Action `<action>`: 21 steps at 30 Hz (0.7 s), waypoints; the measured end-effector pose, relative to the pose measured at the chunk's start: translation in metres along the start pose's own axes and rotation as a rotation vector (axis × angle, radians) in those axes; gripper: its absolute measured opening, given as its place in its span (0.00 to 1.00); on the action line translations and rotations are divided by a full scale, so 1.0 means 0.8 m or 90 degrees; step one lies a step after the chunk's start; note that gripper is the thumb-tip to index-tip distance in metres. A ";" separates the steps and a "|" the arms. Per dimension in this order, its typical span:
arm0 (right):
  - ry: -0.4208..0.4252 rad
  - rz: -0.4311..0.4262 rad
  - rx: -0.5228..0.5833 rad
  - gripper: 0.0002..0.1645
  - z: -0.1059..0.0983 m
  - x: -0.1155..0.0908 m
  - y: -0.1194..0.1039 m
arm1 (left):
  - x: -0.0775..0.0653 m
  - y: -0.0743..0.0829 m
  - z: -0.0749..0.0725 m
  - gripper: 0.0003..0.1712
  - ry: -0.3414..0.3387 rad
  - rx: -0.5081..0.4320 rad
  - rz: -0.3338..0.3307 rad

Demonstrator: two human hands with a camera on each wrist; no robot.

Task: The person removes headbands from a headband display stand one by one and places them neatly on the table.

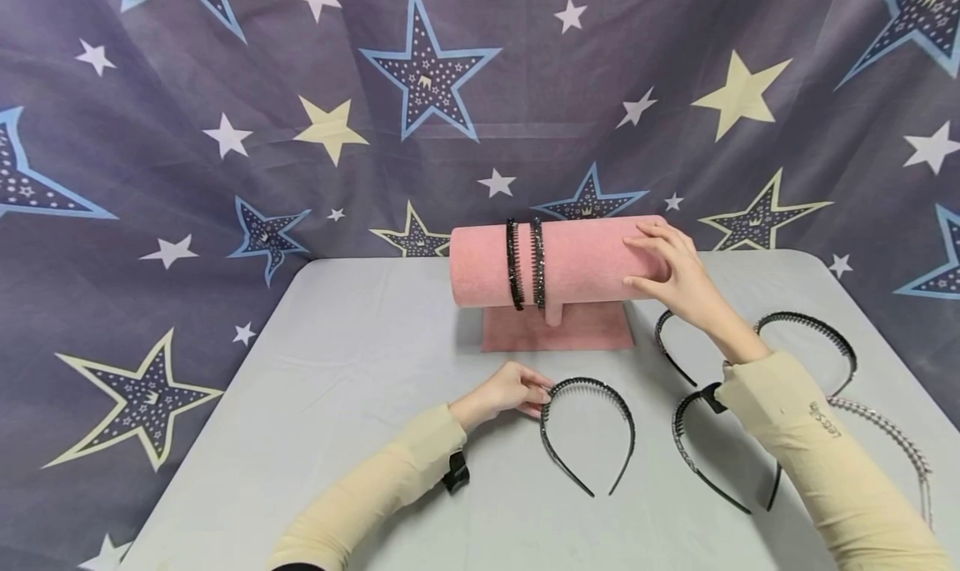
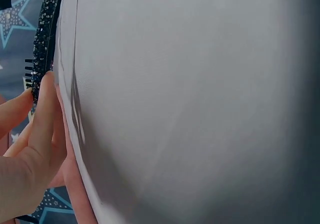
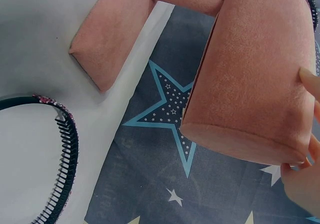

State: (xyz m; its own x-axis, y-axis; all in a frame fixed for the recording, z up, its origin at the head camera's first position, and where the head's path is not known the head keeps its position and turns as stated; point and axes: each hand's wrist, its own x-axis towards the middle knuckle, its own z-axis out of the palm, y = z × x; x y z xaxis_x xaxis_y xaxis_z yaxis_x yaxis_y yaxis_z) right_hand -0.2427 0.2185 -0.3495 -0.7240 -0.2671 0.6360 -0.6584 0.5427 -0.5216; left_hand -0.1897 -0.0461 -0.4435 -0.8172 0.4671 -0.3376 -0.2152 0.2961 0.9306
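In the head view my left hand (image 1: pixel 504 392) pinches the left side of a black toothed headband (image 1: pixel 581 381), whose two ends point toward me. The left wrist view shows glitter along this headband (image 2: pixel 46 28) between thumb and fingers. Behind it stands a pink padded roll stand (image 1: pixel 592 258) on a flat base. Two dark toothed headbands, one plain black (image 1: pixel 513 262) and one sparkly (image 1: pixel 538 262), sit side by side around the roll. My right hand (image 1: pixel 678 275) grips the roll's right end, thumb low and fingers over the top; the right wrist view shows fingertips on its rim.
Several more headbands lie right of the stand, among them a black one (image 1: pixel 821 325), a glittery one (image 1: pixel 678 425) partly under the right forearm, and a pale beaded one (image 1: pixel 892 429). A star-patterned cloth (image 1: pixel 225 54) hangs behind the grey-white table (image 1: pixel 360 346).
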 end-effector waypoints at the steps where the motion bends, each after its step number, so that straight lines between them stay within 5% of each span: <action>1: 0.000 0.000 0.000 0.30 0.000 0.000 0.000 | 0.000 0.000 0.000 0.15 0.001 -0.002 0.000; 21: 0.005 -0.004 0.006 0.30 0.001 0.000 0.001 | -0.003 0.008 0.007 0.15 -0.001 0.016 -0.008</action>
State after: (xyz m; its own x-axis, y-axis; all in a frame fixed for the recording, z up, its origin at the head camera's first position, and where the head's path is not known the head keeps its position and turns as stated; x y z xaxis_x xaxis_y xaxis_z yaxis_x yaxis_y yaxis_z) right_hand -0.2432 0.2183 -0.3501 -0.7189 -0.2644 0.6429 -0.6643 0.5338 -0.5233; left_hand -0.1861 -0.0407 -0.4379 -0.8136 0.4645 -0.3497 -0.2124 0.3224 0.9225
